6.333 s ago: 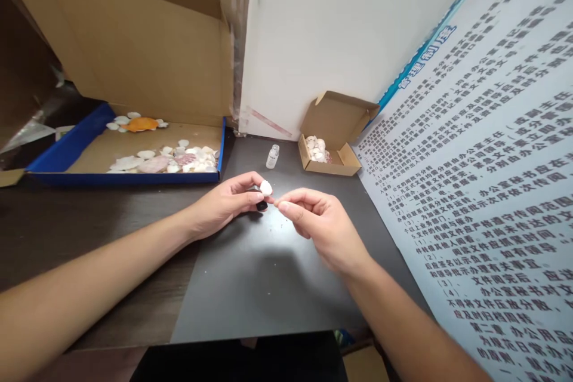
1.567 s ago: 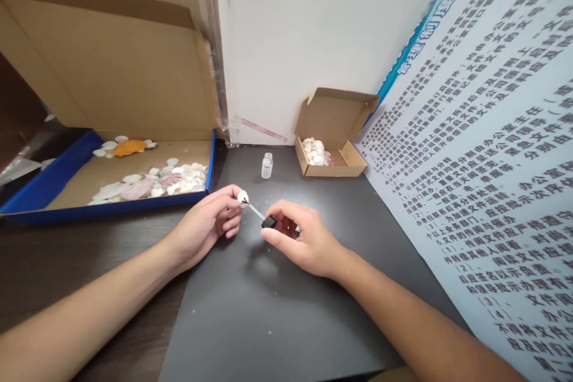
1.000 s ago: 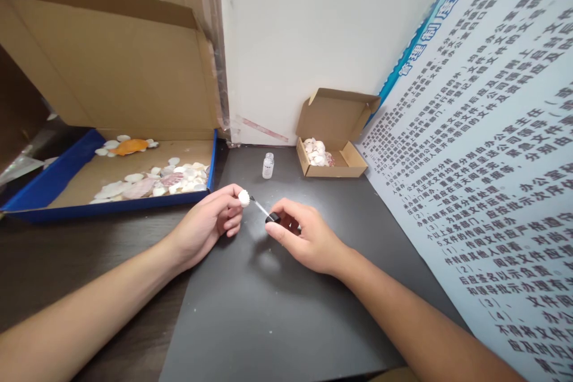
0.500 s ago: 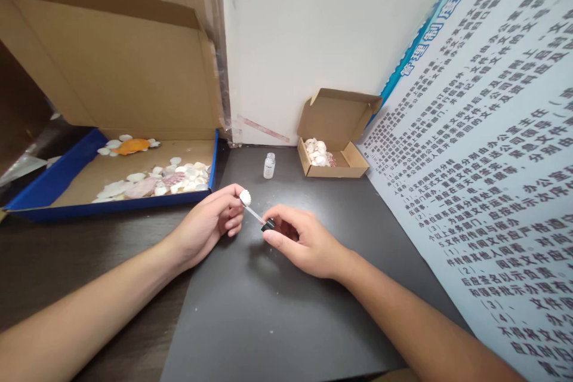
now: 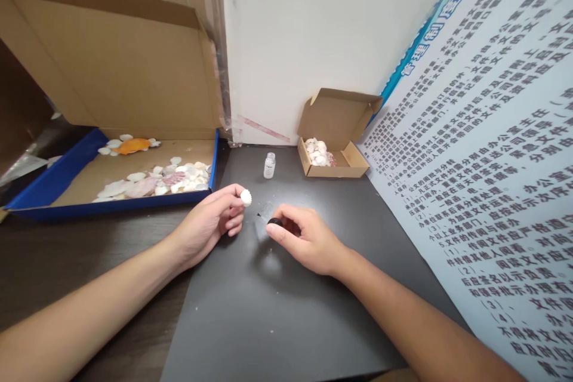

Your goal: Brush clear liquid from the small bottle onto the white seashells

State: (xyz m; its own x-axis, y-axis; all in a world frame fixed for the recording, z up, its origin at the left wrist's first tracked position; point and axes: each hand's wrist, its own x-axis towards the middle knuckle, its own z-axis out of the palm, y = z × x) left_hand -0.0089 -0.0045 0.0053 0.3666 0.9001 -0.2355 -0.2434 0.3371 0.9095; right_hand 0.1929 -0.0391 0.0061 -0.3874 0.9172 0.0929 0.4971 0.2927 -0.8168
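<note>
A small white ribbed seashell (image 5: 246, 197) is pinched between the fingertips of my left hand (image 5: 219, 215). My right hand (image 5: 307, 237) grips a black brush cap (image 5: 274, 222), whose thin stem points left and ends in a small dark tip. The tip is apart from the shell, a short way to its lower right. Behind both hands an uncapped clear bottle (image 5: 269, 166) with a white label stands upright on the dark grey mat (image 5: 250, 322).
At the left, an open blue-edged box (image 5: 134, 205) holds several shells and an orange shell piece (image 5: 133, 146). A small cardboard box (image 5: 356, 161) with more shells stands at the back right. A printed board (image 5: 483, 131) rises along the right side.
My right hand has drawn the brush cap slightly right, so its tip has come away from the shell. My left hand has barely moved; the shell now shows more of its ribbed face.
</note>
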